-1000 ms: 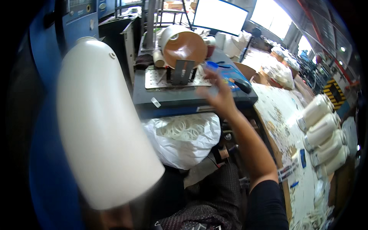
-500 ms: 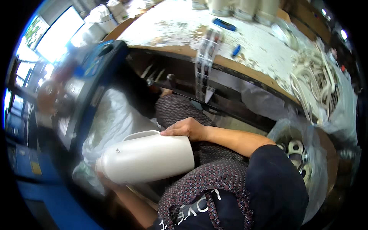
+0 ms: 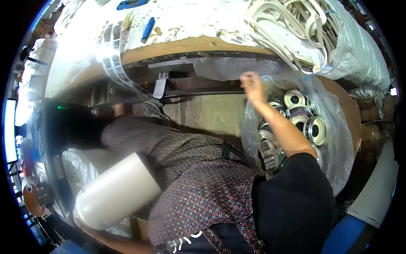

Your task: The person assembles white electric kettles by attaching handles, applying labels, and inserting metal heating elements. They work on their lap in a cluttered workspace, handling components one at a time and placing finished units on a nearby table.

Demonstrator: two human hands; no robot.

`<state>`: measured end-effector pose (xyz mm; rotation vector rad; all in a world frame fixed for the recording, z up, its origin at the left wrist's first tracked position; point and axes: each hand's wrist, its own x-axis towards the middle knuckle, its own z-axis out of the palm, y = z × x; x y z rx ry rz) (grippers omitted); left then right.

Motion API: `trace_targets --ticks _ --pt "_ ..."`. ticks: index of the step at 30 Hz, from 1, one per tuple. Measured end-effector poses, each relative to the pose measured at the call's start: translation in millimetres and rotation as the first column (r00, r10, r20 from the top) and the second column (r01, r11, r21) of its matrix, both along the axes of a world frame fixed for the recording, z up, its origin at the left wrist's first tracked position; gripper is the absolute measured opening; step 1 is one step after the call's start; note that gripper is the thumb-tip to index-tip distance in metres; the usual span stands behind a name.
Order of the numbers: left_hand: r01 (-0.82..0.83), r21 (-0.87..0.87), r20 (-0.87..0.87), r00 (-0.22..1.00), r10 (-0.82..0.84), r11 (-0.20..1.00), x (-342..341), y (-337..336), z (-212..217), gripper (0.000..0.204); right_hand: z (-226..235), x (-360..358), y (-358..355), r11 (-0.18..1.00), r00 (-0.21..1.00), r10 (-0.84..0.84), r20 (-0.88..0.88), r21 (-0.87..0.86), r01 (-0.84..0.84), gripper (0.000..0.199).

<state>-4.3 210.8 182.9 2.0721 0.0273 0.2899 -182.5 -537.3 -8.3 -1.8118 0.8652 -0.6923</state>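
Note:
A cream-white vacuum jug body lies slanted across the lower left, beside my patterned apron. My left hand is closed around its rounded lower-left end, with the fingers mostly hidden beneath. Out in front, my right hand is raised near the table edge, its fingers loosely bent and somewhat blurred, with nothing visible in them. Just right of that hand stands a clear plastic bag of cream and metal ring-shaped parts. My right forearm passes over the bag's near-left side.
A worn white table spans the far side. On it lie a blue-handled tool, a blue cutter and a pile of cream handle strips. A strip of labels hangs over its edge. White plastic sheeting sits at left.
My right hand has let go of the jug body and moved away to the right, toward the bag of rings. The view has turned right. My left hand still holds the jug body.

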Motion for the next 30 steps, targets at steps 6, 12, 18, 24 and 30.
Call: trace_targets --ticks 6,12,18,24,30 --pt "0.047 0.000 0.016 0.999 -0.047 0.999 56.1 -77.9 4.5 0.058 -137.1 -274.3 -33.5 0.972 0.215 0.234 -0.948 0.235 -0.021 0.084" --pt "-0.022 -0.310 -0.053 0.999 0.006 0.951 65.5 -48.1 10.5 0.056 -122.0 -236.5 -9.4 0.914 0.159 0.385 -0.909 0.400 0.075 0.094" --pt "0.061 -0.420 -0.019 0.997 -0.077 0.905 47.7 -41.2 -11.8 0.057 -44.2 -147.6 -60.9 0.971 0.377 0.124 -0.918 0.035 -0.235 0.044" --pt "-0.105 -0.491 -0.064 0.994 0.084 0.865 4.4 -46.8 -36.3 0.054 176.3 28.8 20.0 0.641 0.361 0.497 -0.789 0.053 -0.766 0.029" --pt "-0.146 -0.607 -0.102 0.989 0.105 0.781 -35.3 -14.4 -59.1 0.060 122.6 135.1 71.9 0.621 0.711 0.703 -0.025 0.509 -0.596 0.027"
